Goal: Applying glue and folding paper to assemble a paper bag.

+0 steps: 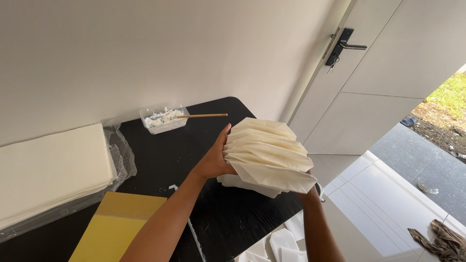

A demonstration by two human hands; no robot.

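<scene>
Fingers of the left hand (215, 162) are pressed flat against the near side of a pleated cream paper form (269, 155), thumb pointing up along its folds. The form is clamped from the far side by the right hand (307, 193), mostly hidden under the paper, so its finger position can't be told; approx. only the wrist shows. The form is held just above the black table (213, 213), near its right edge. A yellow board (116, 225) lies at the table's front left; a stack of cream sheets (51, 170) in clear plastic wrap sits beyond it. At the back, a clear tub of white paste (164, 119) w/ a wooden stick (201, 115) is seen. White paper scraps (281, 242) lie below.
</scene>
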